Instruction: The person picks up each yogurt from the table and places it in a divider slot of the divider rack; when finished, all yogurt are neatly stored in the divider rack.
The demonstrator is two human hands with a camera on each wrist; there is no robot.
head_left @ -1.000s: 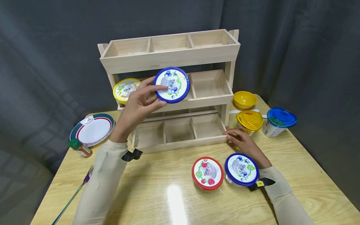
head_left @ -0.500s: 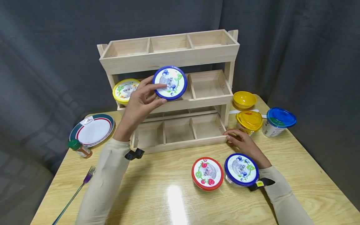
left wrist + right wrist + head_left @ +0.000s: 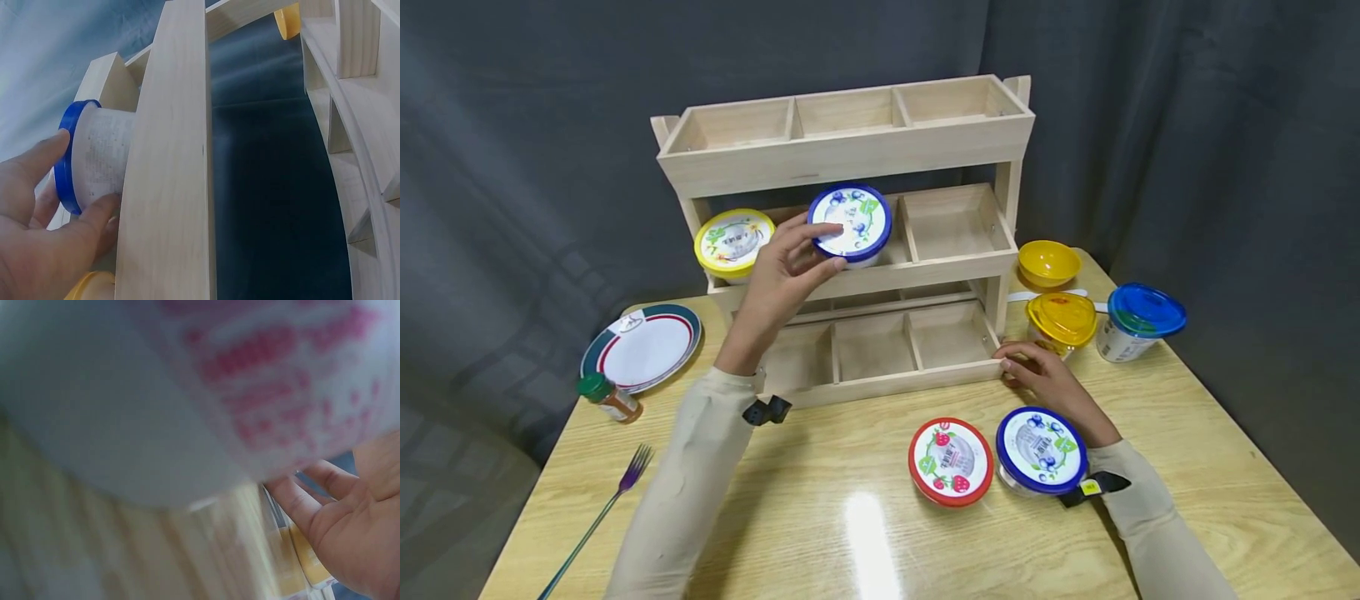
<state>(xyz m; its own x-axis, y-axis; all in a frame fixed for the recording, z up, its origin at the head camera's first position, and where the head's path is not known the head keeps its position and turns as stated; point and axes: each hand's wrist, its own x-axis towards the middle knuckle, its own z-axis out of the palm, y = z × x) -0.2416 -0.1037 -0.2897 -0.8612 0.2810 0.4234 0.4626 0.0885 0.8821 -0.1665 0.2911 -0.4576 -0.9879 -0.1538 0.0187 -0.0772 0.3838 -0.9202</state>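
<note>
A tub with a blue-rimmed blueberry lid (image 3: 850,223) is gripped by my left hand (image 3: 775,271), thumb and fingers around its side. It sits at the middle tier of the wooden rack (image 3: 842,171), right of a yellow-lidded tub (image 3: 734,242). In the left wrist view the tub's white side (image 3: 103,150) is partly behind a wooden board. My right hand (image 3: 1048,383) holds the front right corner of the bottom tier. Near its wrist stand a second blue-lidded tub (image 3: 1042,450) and a red-lidded tub (image 3: 951,462). A blurred tub with pink print (image 3: 250,381) fills much of the right wrist view.
A plate (image 3: 643,346), a green-capped spice jar (image 3: 610,397) and a fork (image 3: 602,517) lie left. To the right are a yellow bowl (image 3: 1048,262), a yellow-lidded cup (image 3: 1062,321) and a blue-lidded cup (image 3: 1142,321). A dark curtain (image 3: 850,42) hangs behind.
My left hand has brought the blueberry tub slightly lower and tipped its lid from facing the camera to more nearly level at the middle tier. My right hand stays at the rack corner.
</note>
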